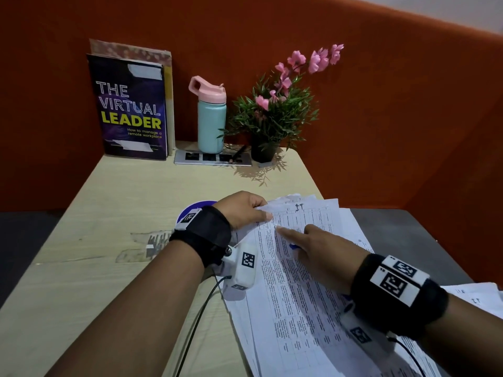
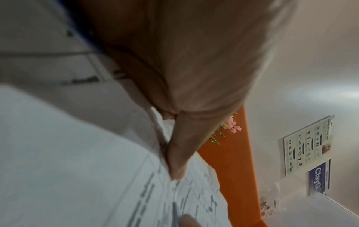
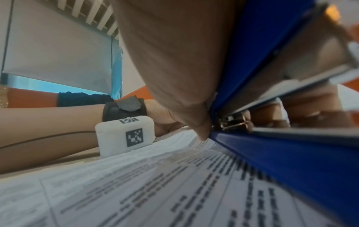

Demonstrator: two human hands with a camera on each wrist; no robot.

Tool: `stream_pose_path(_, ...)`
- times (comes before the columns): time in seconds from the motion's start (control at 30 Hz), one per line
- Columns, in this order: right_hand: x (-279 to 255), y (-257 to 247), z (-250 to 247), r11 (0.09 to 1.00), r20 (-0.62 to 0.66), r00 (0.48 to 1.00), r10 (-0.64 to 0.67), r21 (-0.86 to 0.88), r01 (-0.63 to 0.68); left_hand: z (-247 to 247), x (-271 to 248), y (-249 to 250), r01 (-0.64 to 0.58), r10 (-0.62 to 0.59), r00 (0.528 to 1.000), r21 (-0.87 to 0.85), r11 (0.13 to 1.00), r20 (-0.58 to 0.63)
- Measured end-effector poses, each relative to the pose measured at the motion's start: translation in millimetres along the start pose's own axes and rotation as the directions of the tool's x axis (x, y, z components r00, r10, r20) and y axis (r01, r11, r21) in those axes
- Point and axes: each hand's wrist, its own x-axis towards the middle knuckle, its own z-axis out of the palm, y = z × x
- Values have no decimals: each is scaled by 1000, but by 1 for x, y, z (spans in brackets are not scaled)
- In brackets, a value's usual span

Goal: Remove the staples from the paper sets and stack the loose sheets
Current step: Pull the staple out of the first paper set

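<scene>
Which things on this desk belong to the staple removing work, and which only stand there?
Belong to the job:
- printed paper sheets
- blue stapler, gripped by right hand
- left hand, pinching the sheets' corner

Just standing there:
- book
- teal bottle
- potted flowers
- socket panel

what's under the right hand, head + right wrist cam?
A blue stapler held in the right hand, lying on the printed paper sets; only a blue sliver shows in the head view. The sheets cover whatever staple its metal tip works on.
</scene>
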Motion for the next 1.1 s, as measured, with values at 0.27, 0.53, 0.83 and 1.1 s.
stream_pose_path(0.27,-2,3,0,1000,0,1000,-8,-4,8,0,-1,0,-5,6,999,-39,999,36)
stream_pose_path(0.53,6,-4,1,999,23,999,-29,-27,29,-1,-3,-1,10,-7,999,-84,996,42)
stream_pose_path(0.83,12,-14,-2,987,12,998,-54,-150,55,0,-1,0,14,-13,1000,-69,998,15)
stream_pose_path(1.1,14,-21,-12,970,-4,997,-79,-231,76,-1,4,-5,53,-51,999,-221,974,13)
